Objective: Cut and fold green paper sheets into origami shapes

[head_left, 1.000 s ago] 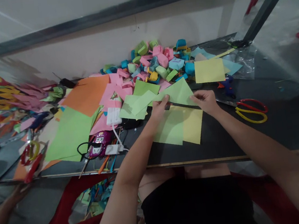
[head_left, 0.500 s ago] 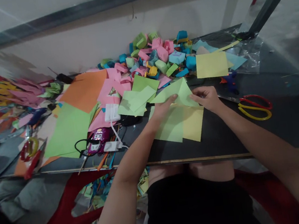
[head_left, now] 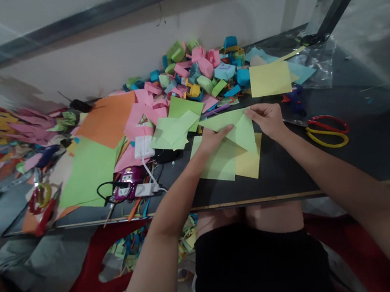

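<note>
A light green sheet of paper (head_left: 241, 132) is held between my two hands above the table, with a crease or fold running through it. My left hand (head_left: 213, 140) grips its lower left part, thumb on top and the other fingers hidden beneath. At the upper right corner, the fingertips of my right hand (head_left: 266, 116) pinch the paper. Just below lie a pale green sheet (head_left: 219, 164) and a yellow sheet (head_left: 252, 162), overlapping on the dark tabletop. Scissors with red and yellow handles (head_left: 327, 131) rest to the right of my right hand.
A heap of folded paper pieces (head_left: 202, 68) lies against the wall. Large orange (head_left: 108, 119) and green sheets (head_left: 87, 172) spread leftward, beside a purple device (head_left: 128, 183) with white cables. A yellow sheet (head_left: 270, 78) lies behind my right hand. More scissors (head_left: 42, 199) are at far left.
My right hand has raised its corner of the green paper slightly, and the sheet now spreads flatter with a corner hanging down at right. The whole view has shifted a little.
</note>
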Demonstrator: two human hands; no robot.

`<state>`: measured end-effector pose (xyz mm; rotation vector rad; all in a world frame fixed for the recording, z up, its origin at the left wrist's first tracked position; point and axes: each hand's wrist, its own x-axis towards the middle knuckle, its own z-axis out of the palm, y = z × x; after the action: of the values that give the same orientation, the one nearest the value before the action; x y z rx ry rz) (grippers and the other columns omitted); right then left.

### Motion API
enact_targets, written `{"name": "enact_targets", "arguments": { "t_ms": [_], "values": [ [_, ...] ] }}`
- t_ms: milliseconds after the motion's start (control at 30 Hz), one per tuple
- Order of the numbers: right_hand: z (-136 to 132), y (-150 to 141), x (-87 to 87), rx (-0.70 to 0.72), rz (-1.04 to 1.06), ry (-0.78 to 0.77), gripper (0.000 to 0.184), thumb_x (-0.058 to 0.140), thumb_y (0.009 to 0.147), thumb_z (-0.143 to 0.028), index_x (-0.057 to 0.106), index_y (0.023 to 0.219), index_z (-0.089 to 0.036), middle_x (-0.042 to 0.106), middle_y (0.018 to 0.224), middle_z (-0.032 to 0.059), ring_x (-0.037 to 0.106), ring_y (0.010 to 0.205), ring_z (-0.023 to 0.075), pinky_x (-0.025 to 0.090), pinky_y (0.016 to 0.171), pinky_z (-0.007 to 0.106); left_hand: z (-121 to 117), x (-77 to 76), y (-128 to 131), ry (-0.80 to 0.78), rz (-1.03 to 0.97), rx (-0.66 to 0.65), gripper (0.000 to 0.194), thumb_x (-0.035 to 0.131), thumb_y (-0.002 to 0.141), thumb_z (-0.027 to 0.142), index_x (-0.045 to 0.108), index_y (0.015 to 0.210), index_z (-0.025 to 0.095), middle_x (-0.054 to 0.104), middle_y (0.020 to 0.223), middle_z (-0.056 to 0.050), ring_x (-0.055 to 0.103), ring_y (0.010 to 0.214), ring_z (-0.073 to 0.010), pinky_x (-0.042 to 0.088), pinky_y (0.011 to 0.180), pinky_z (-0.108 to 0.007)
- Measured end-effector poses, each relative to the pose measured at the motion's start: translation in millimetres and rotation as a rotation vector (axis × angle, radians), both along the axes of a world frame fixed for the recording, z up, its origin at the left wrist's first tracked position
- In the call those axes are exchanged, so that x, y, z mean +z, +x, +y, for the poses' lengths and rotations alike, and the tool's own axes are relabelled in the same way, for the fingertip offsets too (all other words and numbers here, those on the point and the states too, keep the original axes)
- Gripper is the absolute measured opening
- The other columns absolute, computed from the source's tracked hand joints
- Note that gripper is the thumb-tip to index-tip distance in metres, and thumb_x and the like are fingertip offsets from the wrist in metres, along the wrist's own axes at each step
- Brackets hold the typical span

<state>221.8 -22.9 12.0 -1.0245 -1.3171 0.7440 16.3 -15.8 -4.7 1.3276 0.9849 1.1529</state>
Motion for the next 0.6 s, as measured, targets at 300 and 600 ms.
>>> {"name": "enact_targets", "arguments": {
  "t_ms": [300, 600],
  "values": [
    [2.8, 3.1, -5.0, -0.002, 0.002, -0.014, 0.048, 0.082, 0.072, -0.067, 0.08, 0.076, -0.019, 0.07, 0.067, 0.0015, 0.062, 0.057, 0.0135, 0.053, 0.053, 0.028, 3.3, -6.7, 4.0, 0.037, -0.068, 0.041, 0.043, 0.094, 0.066, 0.047, 0.073, 0.092, 0.02, 0.079, 0.101, -0.011, 0.075, 0.101, -0.0296, 0.06, 0.096, -0.046],
    [0.7, 7.4, -2.4, 0.156, 0.011, -0.114, 0.055, 0.08, 0.071, -0.074, 0.079, 0.084, -0.021, 0.072, 0.071, 0.0024, 0.066, 0.06, 0.0154, 0.056, 0.056, 0.029, 10.7, -14.0, 1.0, 0.023, -0.112, 0.078, 0.041, 0.096, 0.064, 0.043, 0.07, 0.082, 0.018, 0.073, 0.081, -0.005, 0.074, 0.091, -0.0258, 0.063, 0.077, -0.037]
  ]
}}
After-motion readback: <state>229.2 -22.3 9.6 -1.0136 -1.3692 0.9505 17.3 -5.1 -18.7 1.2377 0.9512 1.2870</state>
